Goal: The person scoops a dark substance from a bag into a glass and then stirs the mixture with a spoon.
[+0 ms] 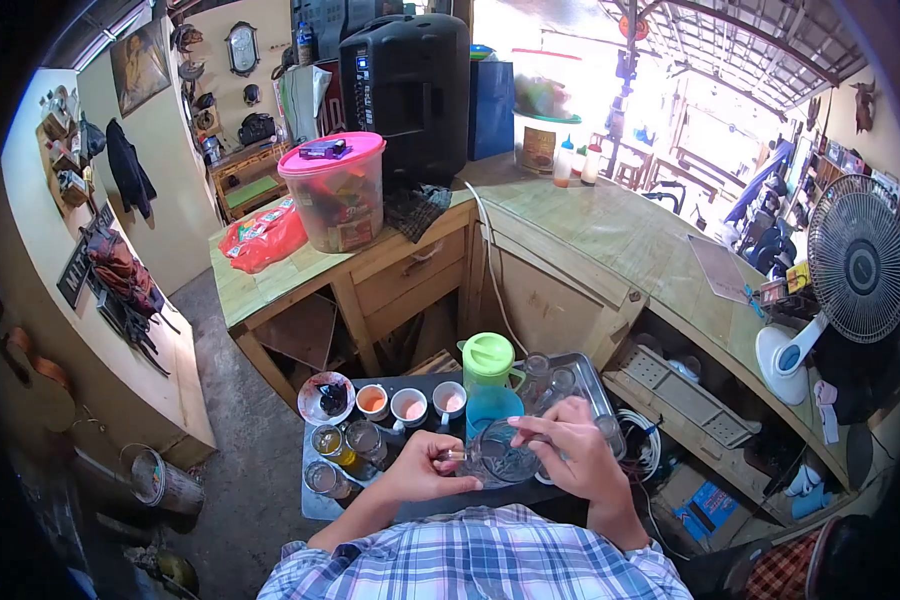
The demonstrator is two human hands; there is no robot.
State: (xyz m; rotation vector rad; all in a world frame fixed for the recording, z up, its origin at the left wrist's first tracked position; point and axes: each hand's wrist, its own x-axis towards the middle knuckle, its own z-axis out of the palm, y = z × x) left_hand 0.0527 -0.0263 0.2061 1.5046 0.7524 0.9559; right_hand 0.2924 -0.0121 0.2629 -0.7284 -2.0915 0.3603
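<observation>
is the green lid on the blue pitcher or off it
On. The green lid sits squarely on top of the blue pitcher, covering its mouth, just behind the glass mug that both hands hold.

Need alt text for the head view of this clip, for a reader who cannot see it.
Seen from above, a person in a plaid shirt holds a clear glass mug by its handle with the left hand, the right hand at its rim, over a low dark table. A green-lidded pitcher, three small cups and a metal tray stand close by.
</observation>
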